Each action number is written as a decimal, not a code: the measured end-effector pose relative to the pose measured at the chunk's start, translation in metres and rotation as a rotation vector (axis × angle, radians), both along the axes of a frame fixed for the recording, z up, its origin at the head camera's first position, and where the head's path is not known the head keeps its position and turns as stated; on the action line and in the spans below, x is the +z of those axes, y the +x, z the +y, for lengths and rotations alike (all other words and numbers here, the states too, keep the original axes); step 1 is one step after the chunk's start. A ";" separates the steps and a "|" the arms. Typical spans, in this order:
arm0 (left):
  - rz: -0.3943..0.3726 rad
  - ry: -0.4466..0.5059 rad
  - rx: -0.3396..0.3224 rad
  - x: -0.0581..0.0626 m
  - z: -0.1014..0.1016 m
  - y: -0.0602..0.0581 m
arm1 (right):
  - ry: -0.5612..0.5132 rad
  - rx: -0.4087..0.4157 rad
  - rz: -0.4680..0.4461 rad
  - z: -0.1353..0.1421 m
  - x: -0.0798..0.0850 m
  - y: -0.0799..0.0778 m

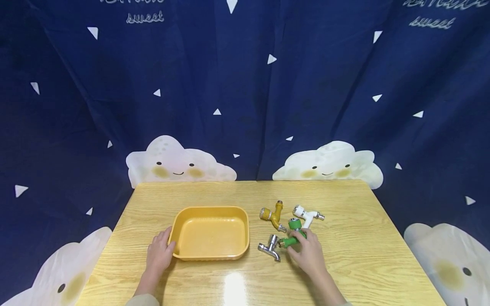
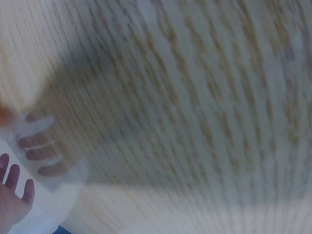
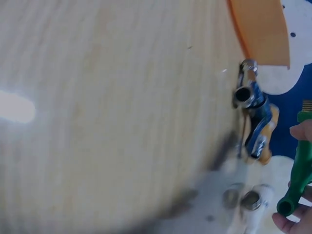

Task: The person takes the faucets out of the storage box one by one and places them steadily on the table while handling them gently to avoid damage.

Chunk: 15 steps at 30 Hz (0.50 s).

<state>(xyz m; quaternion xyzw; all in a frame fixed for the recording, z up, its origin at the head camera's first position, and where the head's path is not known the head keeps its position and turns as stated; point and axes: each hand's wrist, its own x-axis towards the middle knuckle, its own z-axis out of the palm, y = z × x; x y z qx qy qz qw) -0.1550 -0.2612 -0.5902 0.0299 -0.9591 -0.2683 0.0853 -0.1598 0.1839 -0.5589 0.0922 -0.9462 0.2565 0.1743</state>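
My right hand (image 1: 309,254) grips a green faucet (image 1: 294,240), thumb and fingers round its body; in the right wrist view this green faucet (image 3: 300,165) shows its threaded end upward. Just left of it a chrome faucet (image 1: 270,247) lies on the table. Behind are a yellow faucet (image 1: 276,216) and a white faucet (image 1: 308,216), the white one partly covered by the green one. My left hand (image 1: 159,250) rests at the left side of a yellow plastic tray (image 1: 209,257), its thumb at the near left corner. Loosely extended fingers show on the left hand (image 2: 14,202) in the left wrist view.
The wooden table (image 1: 344,272) bears the tray left of centre and the faucets to its right. A dark blue curtain (image 1: 245,85) with white clouds and triangles hangs behind the table and round its sides.
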 end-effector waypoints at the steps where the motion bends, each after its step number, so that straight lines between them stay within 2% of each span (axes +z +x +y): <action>1: 0.004 0.000 -0.001 0.000 0.000 0.000 | 0.002 -0.002 -0.004 0.002 -0.002 0.001; 8: -0.001 -0.005 -0.002 0.000 0.000 0.000 | 0.010 -0.012 -0.007 0.017 -0.016 0.008; 15: -0.007 -0.005 0.003 0.000 0.001 0.000 | 0.042 -0.040 -0.056 0.030 -0.029 0.012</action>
